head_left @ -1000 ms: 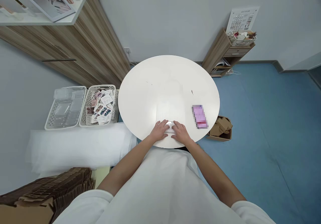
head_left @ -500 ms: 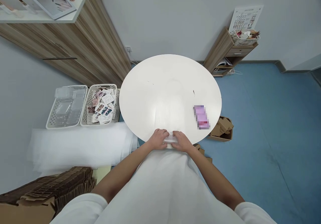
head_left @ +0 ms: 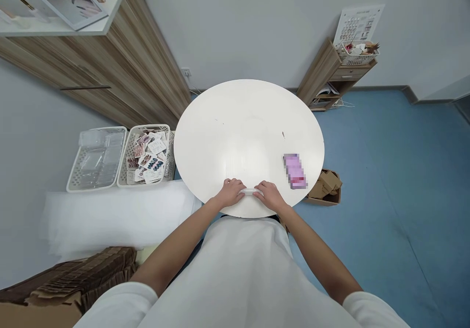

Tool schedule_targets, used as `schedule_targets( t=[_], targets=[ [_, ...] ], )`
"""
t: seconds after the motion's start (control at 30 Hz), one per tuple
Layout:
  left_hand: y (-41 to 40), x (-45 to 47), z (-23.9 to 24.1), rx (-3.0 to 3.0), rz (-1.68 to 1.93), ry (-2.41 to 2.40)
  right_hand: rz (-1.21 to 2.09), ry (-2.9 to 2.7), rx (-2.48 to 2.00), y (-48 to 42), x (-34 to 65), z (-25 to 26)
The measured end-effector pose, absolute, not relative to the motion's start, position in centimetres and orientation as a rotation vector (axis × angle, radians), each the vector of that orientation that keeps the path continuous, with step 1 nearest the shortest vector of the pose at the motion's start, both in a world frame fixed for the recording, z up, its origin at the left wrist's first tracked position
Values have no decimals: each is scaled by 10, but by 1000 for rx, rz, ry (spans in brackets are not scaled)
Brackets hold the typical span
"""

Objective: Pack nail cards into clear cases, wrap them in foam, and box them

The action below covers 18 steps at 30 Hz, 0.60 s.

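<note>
Between my two hands is a small, whitish see-through plastic case (head_left: 249, 191), turned so that mostly a narrow side shows. My left hand (head_left: 232, 192) grips its left end with the fingers curled over it. My right hand (head_left: 270, 195) closes on the right end, thumb toward me. Both hands are low over the near part of the round white table (head_left: 242, 117); whether the case touches the tabletop I cannot tell. To the right of my right hand lies a blurred purple phone-shaped object (head_left: 294, 171).
Left of the table stand a white basket of clear plastic boxes (head_left: 97, 159) and a basket of printed cards (head_left: 147, 154). White sheets (head_left: 117, 218) and stacked brown cardboard (head_left: 99, 274) lie nearer me. A cardboard box (head_left: 325, 188) sits on the floor at right.
Both hands have moved forward, farther over the table, carrying the case. It has tipped from showing a broader clear face to a thin side.
</note>
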<state>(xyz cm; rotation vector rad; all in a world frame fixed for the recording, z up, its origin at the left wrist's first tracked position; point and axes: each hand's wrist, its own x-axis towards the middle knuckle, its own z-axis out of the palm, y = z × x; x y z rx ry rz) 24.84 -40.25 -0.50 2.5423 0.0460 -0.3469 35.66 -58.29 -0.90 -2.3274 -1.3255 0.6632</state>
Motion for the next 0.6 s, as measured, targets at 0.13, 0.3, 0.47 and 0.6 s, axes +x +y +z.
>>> schedule_targets(
  t=[0.13, 0.3, 0.47, 0.6],
  targets=[
    [-397, 255, -10, 2468, -366, 137, 686, -1312, -2291, -578, 364, -13],
    [-390, 261, -17, 2408, -345, 336, 779, -1018, -2349, -570, 372, -21],
    [-387, 266, -26, 2472, -342, 458, 797, -927, -2348, -559, 382, -31],
    [-387, 267, -32, 2625, -249, 522, 713, -937, -2428, -553, 389, -37]
  ],
)
